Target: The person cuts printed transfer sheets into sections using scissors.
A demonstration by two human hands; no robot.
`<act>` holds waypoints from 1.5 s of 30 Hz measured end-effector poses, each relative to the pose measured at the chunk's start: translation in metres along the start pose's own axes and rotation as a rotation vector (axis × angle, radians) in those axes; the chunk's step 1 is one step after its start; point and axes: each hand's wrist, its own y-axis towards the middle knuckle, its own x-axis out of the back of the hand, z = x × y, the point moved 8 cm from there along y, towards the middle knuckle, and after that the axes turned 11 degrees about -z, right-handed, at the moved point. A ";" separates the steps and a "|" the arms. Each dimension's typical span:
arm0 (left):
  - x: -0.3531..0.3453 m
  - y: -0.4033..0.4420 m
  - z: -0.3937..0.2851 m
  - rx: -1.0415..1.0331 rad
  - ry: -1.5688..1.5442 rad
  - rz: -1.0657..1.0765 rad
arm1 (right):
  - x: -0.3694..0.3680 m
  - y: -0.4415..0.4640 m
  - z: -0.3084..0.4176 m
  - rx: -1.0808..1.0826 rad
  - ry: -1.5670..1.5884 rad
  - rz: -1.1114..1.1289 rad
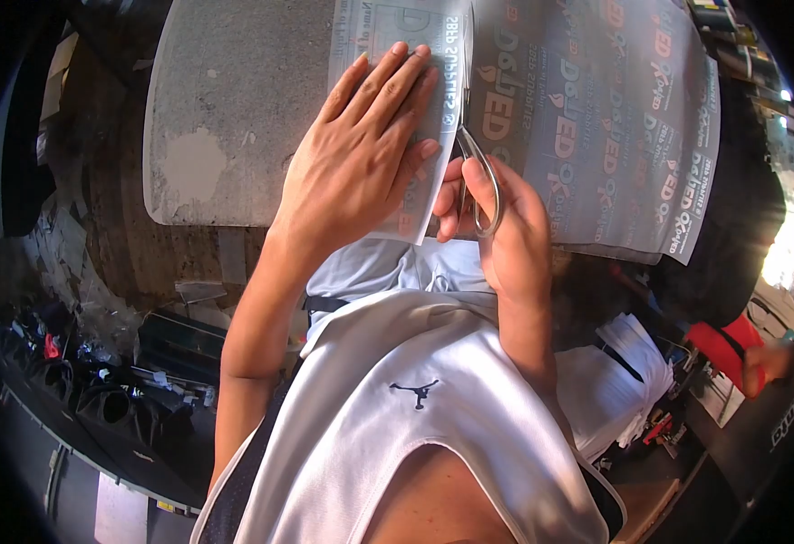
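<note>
The scissors (467, 138) are in the right hand (506, 213), its fingers curled about the handles, the blades pointing away from the body between the printed strip (450, 54) and the wider printed sheet (596, 127). The left hand (361, 145), fingers extended, lies palm-down on the strip, just left of the scissors, above the grey board (225, 82).

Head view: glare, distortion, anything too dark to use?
Head view: blown-out light at the right edge; head view: fisheye bowing, black corners; head view: lower-left clutter sits dim, hard to identify; head view: left hand and scissors well lit, readable.
</note>
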 end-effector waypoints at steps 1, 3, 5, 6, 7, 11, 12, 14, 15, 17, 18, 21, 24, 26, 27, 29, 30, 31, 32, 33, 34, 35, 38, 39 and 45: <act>0.000 0.000 0.000 0.002 -0.004 0.000 | 0.000 0.000 0.000 -0.007 0.004 -0.003; 0.000 0.000 0.000 -0.014 -0.005 -0.012 | -0.001 0.001 0.000 -0.014 0.010 -0.005; 0.000 0.000 -0.001 -0.030 -0.006 -0.024 | 0.000 0.001 0.000 -0.010 0.011 -0.002; 0.000 0.000 -0.001 -0.027 -0.007 -0.023 | 0.000 0.002 0.000 -0.009 0.012 -0.003; 0.000 0.000 -0.001 -0.024 -0.008 -0.022 | 0.000 0.003 0.001 -0.003 0.007 0.006; -0.001 0.000 -0.001 -0.023 -0.003 -0.019 | 0.000 0.007 0.003 0.022 -0.012 0.007; 0.000 0.000 -0.001 -0.022 -0.003 -0.018 | 0.000 0.008 0.004 0.022 -0.012 0.008; 0.000 0.000 -0.001 -0.020 -0.003 -0.018 | -0.002 0.010 0.006 0.032 -0.007 0.014; 0.000 0.000 -0.001 -0.020 -0.003 -0.016 | -0.002 0.011 0.007 0.032 -0.007 0.014; -0.001 0.000 -0.001 -0.020 -0.002 -0.014 | -0.002 0.013 0.008 0.045 -0.018 0.009; -0.001 0.000 -0.001 -0.021 0.001 -0.014 | -0.002 0.013 0.009 0.045 -0.018 0.010; -0.001 0.000 -0.001 -0.021 0.003 -0.009 | -0.003 0.016 0.010 0.044 -0.012 0.007; 0.000 0.001 -0.001 -0.014 -0.003 -0.002 | -0.003 0.018 0.011 0.044 -0.009 0.007; 0.002 0.001 -0.002 -0.008 -0.011 0.001 | -0.003 0.018 0.013 0.046 -0.016 0.008; 0.001 0.001 -0.001 0.003 0.007 0.021 | -0.004 0.019 0.014 0.047 -0.017 0.008; 0.001 0.001 -0.001 0.014 0.023 0.039 | -0.005 0.020 0.015 0.045 -0.011 0.007; 0.002 0.002 -0.001 0.014 0.018 0.041 | -0.005 0.021 0.015 0.046 -0.012 0.007; 0.002 0.002 -0.001 0.014 0.014 0.041 | -0.005 0.022 0.015 0.044 -0.002 0.005; 0.002 0.002 -0.001 0.014 0.015 0.039 | -0.005 0.023 0.016 0.042 0.009 0.003; 0.001 0.002 -0.001 0.019 0.012 0.038 | -0.006 0.024 0.016 0.044 0.009 0.004; 0.000 0.002 0.000 0.025 0.009 0.035 | -0.006 0.026 0.017 0.046 0.010 0.003; 0.000 0.001 -0.001 0.024 0.010 0.032 | -0.006 0.027 0.018 0.047 0.011 0.001; 0.001 0.002 -0.001 0.024 0.015 0.032 | -0.007 0.032 0.020 0.053 0.014 0.010; 0.003 0.003 -0.001 0.019 -0.009 0.020 | -0.008 0.034 0.021 0.059 0.015 0.011; 0.006 0.004 -0.003 0.019 -0.025 0.026 | -0.007 0.042 0.027 0.075 -0.009 0.029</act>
